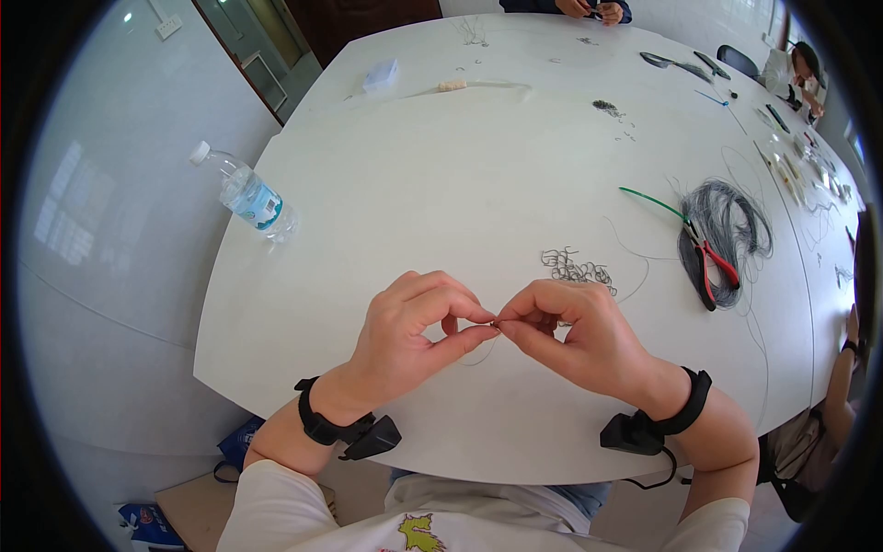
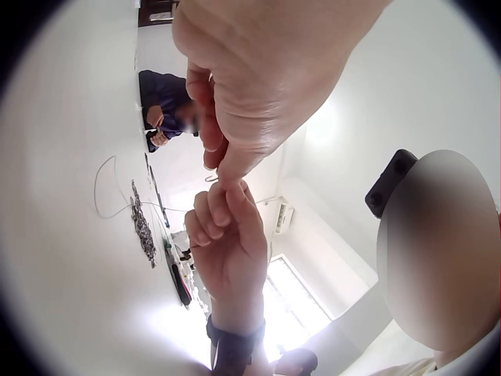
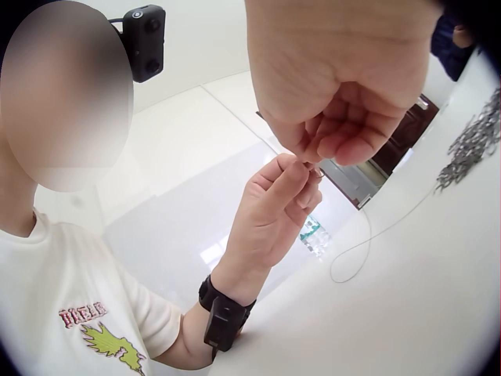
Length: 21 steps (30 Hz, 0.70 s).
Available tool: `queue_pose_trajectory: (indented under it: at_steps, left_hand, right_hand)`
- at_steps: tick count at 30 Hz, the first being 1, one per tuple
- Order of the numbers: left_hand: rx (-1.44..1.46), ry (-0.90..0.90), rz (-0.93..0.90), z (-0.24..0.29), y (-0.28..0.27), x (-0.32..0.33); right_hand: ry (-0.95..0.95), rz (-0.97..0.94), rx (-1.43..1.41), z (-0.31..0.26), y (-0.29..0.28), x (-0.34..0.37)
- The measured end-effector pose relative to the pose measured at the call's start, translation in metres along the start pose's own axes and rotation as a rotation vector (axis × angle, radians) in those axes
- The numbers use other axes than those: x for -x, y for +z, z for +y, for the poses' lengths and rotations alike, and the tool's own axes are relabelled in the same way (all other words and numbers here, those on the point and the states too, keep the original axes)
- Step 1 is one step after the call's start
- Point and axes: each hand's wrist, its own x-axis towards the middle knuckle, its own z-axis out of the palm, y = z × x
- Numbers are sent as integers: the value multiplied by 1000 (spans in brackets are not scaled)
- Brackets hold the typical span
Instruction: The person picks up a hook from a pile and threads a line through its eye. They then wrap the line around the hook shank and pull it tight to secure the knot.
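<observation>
My left hand [image 1: 414,322] and right hand [image 1: 579,331] meet fingertip to fingertip, low over the white table. Between the left thumb and index finger is pinched a tiny curved metal fish hook [image 2: 211,178], mostly covered by the fingers. The right thumb and index finger pinch thin, clear fishing line right at the hook; their fingertips hide where the two meet. A loose loop of the fishing line [image 3: 369,243] hangs below the hands. Just beyond the right hand lies a heap of dark fish hooks [image 1: 578,267].
Right of the hands, red-handled pliers [image 1: 706,262] lie on a coil of grey line [image 1: 736,221]. A water bottle [image 1: 253,198] stands at the left edge. Farther back are a clear box [image 1: 381,75] and another hook pile [image 1: 607,108]. Other people sit around the table.
</observation>
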Motion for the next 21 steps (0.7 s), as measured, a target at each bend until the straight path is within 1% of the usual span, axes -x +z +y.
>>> queue_pose_trajectory:
  at_steps: [8,11,13,17,19,20,21]
  left_hand:
    - [-49,0,-32,3,0,-2]
    - [-22,-10,13,4,3,-3]
    - [-80,50,-17,2,0,-2]
    - [-94,67,-8,2,-4,-1]
    - [-83,56,-52,3,-6,-1]
    - [-83,56,-52,4,-7,-2]
    - [-80,38,-60,4,-7,-3]
  right_hand:
    - [0,-1,32,-1,-1,0]
    - [-12,2,33,-1,-1,0]
    - [-13,-5,0,-2,0,1]
    - [-41,36,23,-2,0,-1]
    - [-88,67,116,-1,-3,-3]
    - [-88,66,116,0,-4,-4]
    - [-134,99,208,2,-5,-4]
